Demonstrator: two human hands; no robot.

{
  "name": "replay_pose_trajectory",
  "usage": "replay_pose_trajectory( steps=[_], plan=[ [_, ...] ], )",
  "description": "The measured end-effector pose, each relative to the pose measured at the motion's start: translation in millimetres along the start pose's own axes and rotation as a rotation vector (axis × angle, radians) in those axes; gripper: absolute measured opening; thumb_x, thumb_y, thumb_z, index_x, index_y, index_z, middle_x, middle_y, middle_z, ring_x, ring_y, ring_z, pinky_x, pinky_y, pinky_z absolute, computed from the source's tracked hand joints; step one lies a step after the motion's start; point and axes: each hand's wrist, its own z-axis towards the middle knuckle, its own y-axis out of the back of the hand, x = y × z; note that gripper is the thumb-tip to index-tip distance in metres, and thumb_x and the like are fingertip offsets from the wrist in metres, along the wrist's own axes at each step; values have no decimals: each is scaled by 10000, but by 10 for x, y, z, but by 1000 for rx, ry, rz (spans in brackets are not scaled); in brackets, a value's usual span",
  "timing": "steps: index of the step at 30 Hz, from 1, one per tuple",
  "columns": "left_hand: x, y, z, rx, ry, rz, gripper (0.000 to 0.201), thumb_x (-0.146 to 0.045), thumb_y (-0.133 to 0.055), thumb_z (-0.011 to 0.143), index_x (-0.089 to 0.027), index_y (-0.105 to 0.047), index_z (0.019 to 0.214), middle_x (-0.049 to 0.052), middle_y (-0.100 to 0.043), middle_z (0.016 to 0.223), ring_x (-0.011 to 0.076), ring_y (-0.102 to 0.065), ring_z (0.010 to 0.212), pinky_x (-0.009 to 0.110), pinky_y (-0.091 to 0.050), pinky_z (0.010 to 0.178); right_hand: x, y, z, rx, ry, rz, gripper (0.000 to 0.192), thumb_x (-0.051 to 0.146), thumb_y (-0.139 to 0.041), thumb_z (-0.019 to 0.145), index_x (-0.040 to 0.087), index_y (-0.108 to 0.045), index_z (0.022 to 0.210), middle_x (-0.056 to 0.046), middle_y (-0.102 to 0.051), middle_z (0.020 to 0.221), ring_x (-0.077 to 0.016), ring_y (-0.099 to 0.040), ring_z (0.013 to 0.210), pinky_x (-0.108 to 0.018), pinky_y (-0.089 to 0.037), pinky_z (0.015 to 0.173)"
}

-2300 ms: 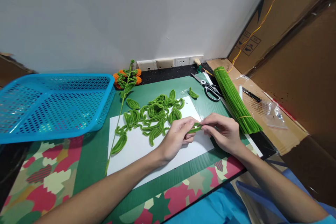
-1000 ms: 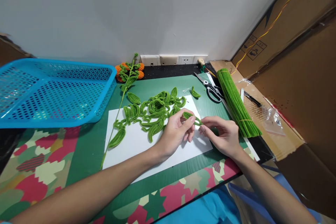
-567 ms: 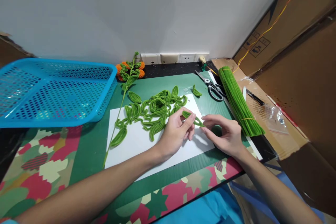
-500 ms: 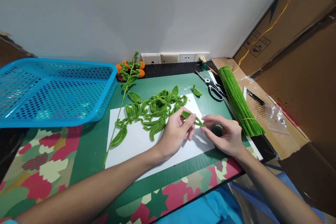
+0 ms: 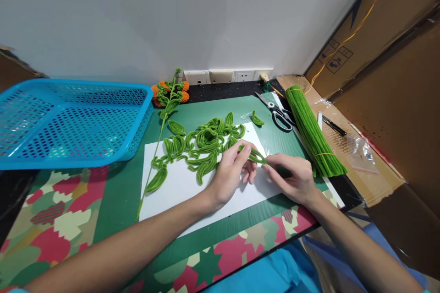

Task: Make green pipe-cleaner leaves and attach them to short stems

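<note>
My left hand (image 5: 229,175) and my right hand (image 5: 293,177) both pinch a small folded green pipe-cleaner leaf (image 5: 253,154) just above the white sheet (image 5: 178,190). The left fingertips hold its upper end, the right fingertips its lower tip. Behind the hands lies a pile of finished green leaves (image 5: 202,143) on the same sheet. A long green stem with orange flowers (image 5: 169,96) runs down the sheet's left side.
A blue perforated basket (image 5: 70,121) stands at the left. Scissors (image 5: 278,112), a bundle of straight green pipe cleaners (image 5: 311,132) and a black pen (image 5: 331,124) lie at the right. Cardboard panels (image 5: 385,82) wall the right side. One loose leaf (image 5: 256,119) sits near the scissors.
The leaf has been turned from lying level between the hands to slanting, left end up. My right hand has slid slightly lower and closed more on the leaf's tip.
</note>
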Motion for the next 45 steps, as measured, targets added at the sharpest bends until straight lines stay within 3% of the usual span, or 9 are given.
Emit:
replay_pose_trajectory(
  steps=[9, 21, 29, 36, 45],
  plan=[
    [-12, -8, -6, -8, 28, -101, 360, -531, -509, 1063, -182, -593, 1031, -10, -609, 731, 103, -572, 521, 225, -377, 505, 13, -4, 14, -62, -35, 17, 108, 115, -663, 977, 191, -693, 1047, -14, -721, 775, -127, -641, 583, -248, -510, 562],
    [-25, -7, -5, -29, 20, -129, 446, -581, -462, 1060, -167, -622, 1091, 16, -647, 713, 132, -564, 513, 266, -400, 529, -21, -10, -5, -33, -72, 37, 72, 152, -645, 1001, 176, -704, 1035, 0, -667, 734, -119, -595, 578, -247, -468, 560],
    [-27, -4, -5, -17, 24, -123, 451, -590, -501, 1049, -162, -635, 1100, 11, -649, 726, 121, -572, 516, 250, -385, 512, 26, -4, 40, -27, -61, 30, 105, 163, -618, 1011, 179, -698, 946, 15, -632, 667, -107, -537, 538, -239, -412, 525],
    [-46, -28, -15, -11, 40, 79, 335, -461, -706, 983, -161, -600, 879, -10, -630, 764, 65, -551, 519, 210, -370, 495, 14, -5, 25, -7, -52, 24, 147, 173, -613, 1008, 188, -677, 876, 15, -639, 657, -107, -527, 528, -245, -408, 532],
    [-63, -43, -5, 17, 47, 72, 311, -442, -735, 969, -154, -622, 949, -20, -634, 752, 57, -537, 510, 198, -381, 480, 10, -4, 30, 13, -18, 17, 158, 165, -584, 1022, 185, -663, 886, 24, -608, 651, -98, -490, 514, -252, -371, 519]
  ],
)
